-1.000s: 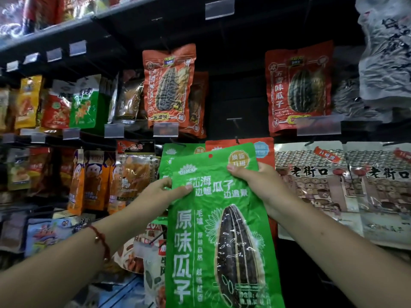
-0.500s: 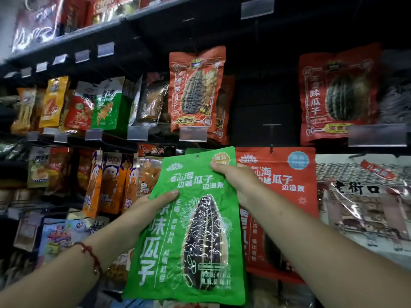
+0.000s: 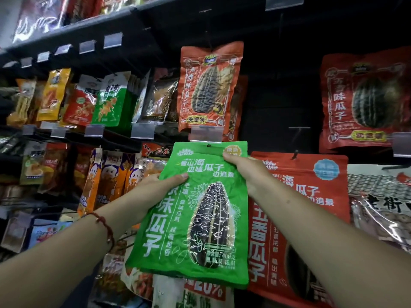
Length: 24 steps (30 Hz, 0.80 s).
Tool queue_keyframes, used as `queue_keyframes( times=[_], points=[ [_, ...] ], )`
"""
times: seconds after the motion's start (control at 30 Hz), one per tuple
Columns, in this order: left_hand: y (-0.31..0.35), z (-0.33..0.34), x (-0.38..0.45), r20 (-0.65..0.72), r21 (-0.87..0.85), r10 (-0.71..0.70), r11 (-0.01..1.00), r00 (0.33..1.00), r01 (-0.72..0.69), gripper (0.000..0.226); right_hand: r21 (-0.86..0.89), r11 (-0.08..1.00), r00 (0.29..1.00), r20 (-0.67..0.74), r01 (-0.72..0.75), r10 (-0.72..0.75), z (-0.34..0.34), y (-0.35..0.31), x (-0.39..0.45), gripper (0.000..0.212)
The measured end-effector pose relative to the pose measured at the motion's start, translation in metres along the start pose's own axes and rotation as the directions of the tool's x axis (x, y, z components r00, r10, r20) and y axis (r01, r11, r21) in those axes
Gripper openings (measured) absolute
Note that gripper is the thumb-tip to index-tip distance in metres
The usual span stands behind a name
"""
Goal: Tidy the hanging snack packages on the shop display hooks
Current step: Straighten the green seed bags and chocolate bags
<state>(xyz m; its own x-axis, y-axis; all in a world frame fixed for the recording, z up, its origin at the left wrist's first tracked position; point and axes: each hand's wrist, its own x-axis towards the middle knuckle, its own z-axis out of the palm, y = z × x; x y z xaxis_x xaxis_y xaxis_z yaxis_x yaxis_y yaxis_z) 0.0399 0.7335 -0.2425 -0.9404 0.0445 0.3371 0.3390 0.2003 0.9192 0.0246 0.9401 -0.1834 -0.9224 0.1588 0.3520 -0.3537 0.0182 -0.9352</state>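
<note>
Foil-plastic and pliable, the green seed packet [image 3: 195,214] looks light for its size, its contents likely loose and shifting, its glossy skin apt to slip; the flat sealed header around the hang hole is probably the firmest place to hold. It hangs tilted just below the clear price tag [image 3: 206,134], its hole seemingly on a hook there, left of the red seed packet [image 3: 304,210]. The left hand [image 3: 160,185] pinches its left edge, thumb across the front. The right hand [image 3: 246,172] grips the upper right corner, fingers behind.
</note>
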Motion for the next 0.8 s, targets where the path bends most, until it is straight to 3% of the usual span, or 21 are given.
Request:
queue_keyframes(
  times=[0.1,0.27,0.43,0.63,0.8],
  points=[
    [-0.003,-0.003,0.009,-0.017,0.047,-0.020,0.999,1.000,0.021,0.078,-0.012,1.000,1.000,-0.017,-0.009,0.009,0.002,0.000,0.002,0.034],
    [-0.007,-0.001,0.019,-0.023,0.041,-0.011,0.999,1.000,0.012,0.064,-0.046,0.999,0.999,-0.043,-0.005,0.003,0.000,0.002,0.004,0.026],
    [-0.014,0.004,0.026,-0.004,0.024,-0.012,1.000,1.000,0.012,0.044,-0.253,0.960,0.981,-0.120,0.119,-0.153,0.006,0.013,0.011,0.035],
    [-0.026,0.001,0.034,-0.004,0.065,0.046,0.997,0.999,-0.046,0.044,-0.408,0.895,0.966,-0.098,0.182,-0.241,0.012,0.026,0.004,0.065],
    [-0.031,0.002,0.038,-0.042,0.089,0.065,0.994,0.997,-0.061,0.041,-0.448,0.875,0.970,-0.062,0.183,-0.235,0.009,0.028,-0.012,0.060]
  ],
)
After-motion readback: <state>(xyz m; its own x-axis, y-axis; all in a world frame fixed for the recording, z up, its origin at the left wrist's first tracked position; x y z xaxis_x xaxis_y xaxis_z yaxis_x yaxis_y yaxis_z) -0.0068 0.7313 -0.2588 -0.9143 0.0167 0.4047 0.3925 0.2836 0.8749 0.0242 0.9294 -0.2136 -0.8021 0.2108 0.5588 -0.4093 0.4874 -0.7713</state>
